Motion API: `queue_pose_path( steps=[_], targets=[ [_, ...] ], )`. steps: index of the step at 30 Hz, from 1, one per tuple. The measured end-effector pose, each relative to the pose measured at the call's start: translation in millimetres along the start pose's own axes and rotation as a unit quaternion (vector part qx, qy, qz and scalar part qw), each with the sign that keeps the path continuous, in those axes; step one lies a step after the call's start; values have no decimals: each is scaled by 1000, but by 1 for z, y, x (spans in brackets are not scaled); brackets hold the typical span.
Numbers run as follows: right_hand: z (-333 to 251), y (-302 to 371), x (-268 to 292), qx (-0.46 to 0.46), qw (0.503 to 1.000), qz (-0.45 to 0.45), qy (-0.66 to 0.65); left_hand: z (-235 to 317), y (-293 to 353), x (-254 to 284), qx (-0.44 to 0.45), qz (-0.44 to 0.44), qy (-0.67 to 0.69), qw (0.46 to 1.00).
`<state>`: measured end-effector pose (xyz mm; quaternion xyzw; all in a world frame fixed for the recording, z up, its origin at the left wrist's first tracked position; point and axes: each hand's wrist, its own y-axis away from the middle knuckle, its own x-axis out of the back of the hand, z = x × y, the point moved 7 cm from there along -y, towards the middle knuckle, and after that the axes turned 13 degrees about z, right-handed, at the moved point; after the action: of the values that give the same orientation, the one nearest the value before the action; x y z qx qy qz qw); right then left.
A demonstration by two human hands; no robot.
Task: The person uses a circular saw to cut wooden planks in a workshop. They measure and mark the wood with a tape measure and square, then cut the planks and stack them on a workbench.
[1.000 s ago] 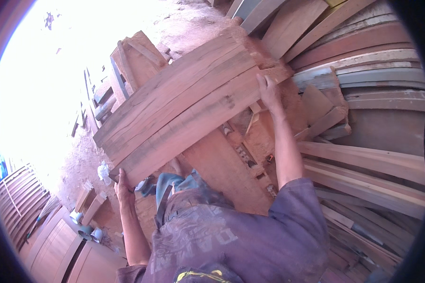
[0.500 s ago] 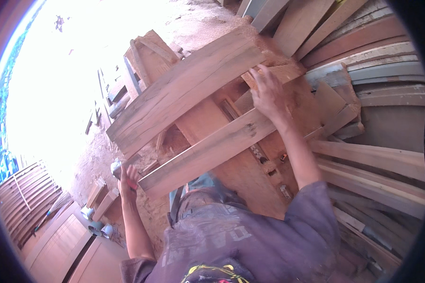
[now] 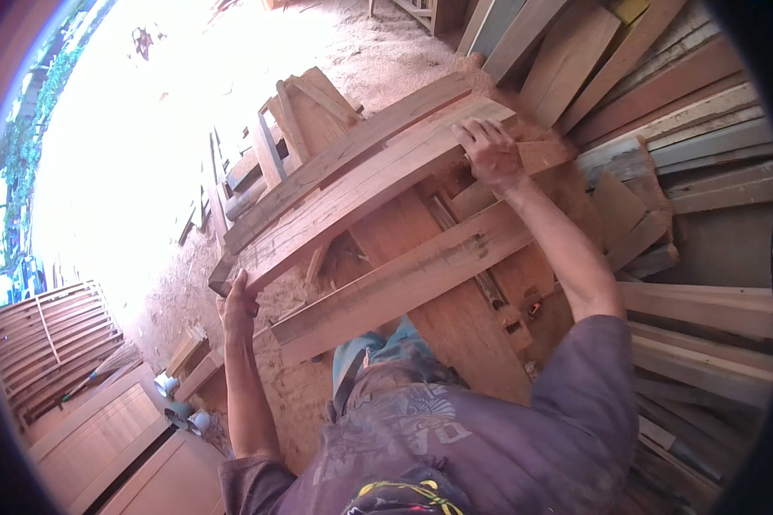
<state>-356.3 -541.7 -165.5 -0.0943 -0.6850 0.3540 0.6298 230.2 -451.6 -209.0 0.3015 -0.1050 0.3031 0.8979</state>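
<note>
A long, pale wooden board [image 3: 374, 187] runs slantwise in front of me, between my two hands. My left hand [image 3: 235, 305] is closed at its left end; a small dark piece by the fingers is too unclear to name. My right hand [image 3: 491, 156] grips the right end, with its fingers bent over the top. Just behind lies a darker board [image 3: 352, 153], partly covered by the pale one. Nearer my body, a second long plank [image 3: 404, 273] lies roughly parallel, touched by neither hand.
Under the boards is a brown wooden work surface [image 3: 455, 322] with slots. Stacked timber [image 3: 696, 330] fills the right side. Wooden offcuts [image 3: 305, 116] stand beyond the boards. Wooden panels [image 3: 103, 429] and slatted pieces [image 3: 56, 343] lie at the lower left. Sawdust covers the ground.
My left hand has moved up onto the left end of the pale board. The right hand has shifted onto its right end. The pale board now shows apart from the darker one behind.
</note>
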Motion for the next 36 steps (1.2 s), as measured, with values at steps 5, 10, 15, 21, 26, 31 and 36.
queue_pose_path(
  steps=[5,10,15,21,26,31,36],
  targets=[
    [-14,-6,109,-39,999,-35,-7,67,50,21,-78,17,46,996],
    [-56,20,239,-37,998,-49,14,175,71,25,-164,-2,46,985],
    [-140,96,288,-196,978,-64,-33,213,153,11,-284,-48,104,952],
    [-219,168,248,-391,908,-125,-85,13,233,-15,-262,-207,51,941],
    [-249,147,242,-395,896,-160,-129,-64,338,-40,-243,-290,-42,925],
    [-246,68,283,-431,841,-205,-254,-56,383,-54,-111,-406,22,907],
    [-247,48,358,-339,750,-42,-566,12,398,-63,-30,-451,235,860]
  ],
)
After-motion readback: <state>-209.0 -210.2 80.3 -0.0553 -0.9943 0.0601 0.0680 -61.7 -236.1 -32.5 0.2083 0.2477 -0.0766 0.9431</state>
